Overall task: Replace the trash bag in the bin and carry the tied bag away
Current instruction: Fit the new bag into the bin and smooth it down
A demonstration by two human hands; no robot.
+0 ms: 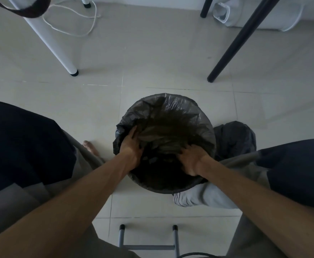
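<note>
Hands [132,148] [191,159] apparently inside bin liner [171,108]

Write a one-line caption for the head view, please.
Both hands, left and right, press a fresh black bag into the bin, the full bag beside it.
</note>
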